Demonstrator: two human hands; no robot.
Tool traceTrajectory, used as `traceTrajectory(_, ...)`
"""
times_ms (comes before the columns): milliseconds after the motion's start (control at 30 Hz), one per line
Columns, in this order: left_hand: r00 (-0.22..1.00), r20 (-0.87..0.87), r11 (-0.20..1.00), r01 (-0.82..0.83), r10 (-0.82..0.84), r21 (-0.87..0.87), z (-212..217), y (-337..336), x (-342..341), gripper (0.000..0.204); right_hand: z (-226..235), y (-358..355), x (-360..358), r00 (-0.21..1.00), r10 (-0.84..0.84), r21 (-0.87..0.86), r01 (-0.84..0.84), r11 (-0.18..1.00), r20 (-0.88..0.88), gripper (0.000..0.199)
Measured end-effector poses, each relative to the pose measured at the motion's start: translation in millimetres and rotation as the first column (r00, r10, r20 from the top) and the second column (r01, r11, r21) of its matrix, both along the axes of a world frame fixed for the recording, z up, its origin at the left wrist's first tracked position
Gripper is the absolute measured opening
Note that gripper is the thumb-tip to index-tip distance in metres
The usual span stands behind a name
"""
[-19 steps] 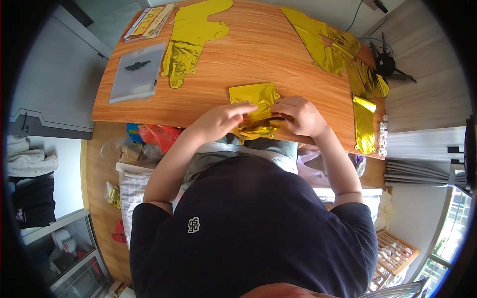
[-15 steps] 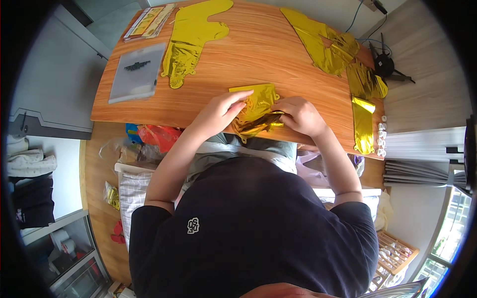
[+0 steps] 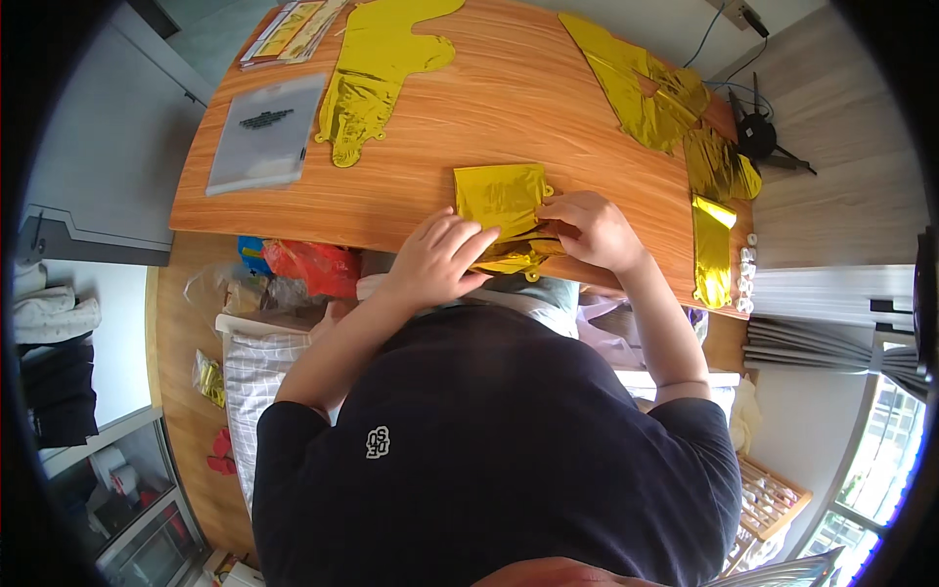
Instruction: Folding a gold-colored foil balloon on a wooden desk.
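Observation:
A flat, partly folded gold foil balloon (image 3: 501, 196) lies at the table's front edge, with small tabs on its border. Its upper part is smooth; the lower part is creased and hangs at the edge. My left hand (image 3: 440, 259) rests at the foil's lower left, fingers stretched and apart. At the right side, the fingers of my right hand (image 3: 595, 233) pinch the foil's edge near a tab. My palms hide part of the crumpled section.
Another flat gold balloon (image 3: 377, 68) lies far left, beside a clear plastic folder (image 3: 266, 132) and papers (image 3: 290, 34). More gold foil (image 3: 646, 93) spreads at the right, near a black router (image 3: 755, 132). Small white rolls (image 3: 747, 274) line the right edge.
My left hand has moved down and slightly left, from the foil's upper left to its lower edge. The upper part now lies flatter. My right hand stays at the right edge.

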State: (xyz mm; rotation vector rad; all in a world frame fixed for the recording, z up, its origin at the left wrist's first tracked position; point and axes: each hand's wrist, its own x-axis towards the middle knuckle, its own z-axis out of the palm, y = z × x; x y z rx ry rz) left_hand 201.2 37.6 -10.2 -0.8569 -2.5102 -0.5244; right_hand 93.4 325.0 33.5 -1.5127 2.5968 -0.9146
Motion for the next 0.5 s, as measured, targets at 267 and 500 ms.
traceTrajectory(267, 1.000, -0.010, 0.989, 0.000, 0.002, 0.147, -4.5, -4.8, 1.7, 0.029, -0.8, 0.9, -1.4, 0.999, 0.016, 0.013, -0.015, 1.000, -0.034, 0.038)
traceTrajectory(500, 0.988, 0.149, 0.937, -0.006, -0.049, 0.348, 11.0, -10.0, -7.2, 0.014, -2.1, -0.7, -3.2, 0.998, 0.005, -0.011, -0.006, 1.000, -0.059, 0.030)
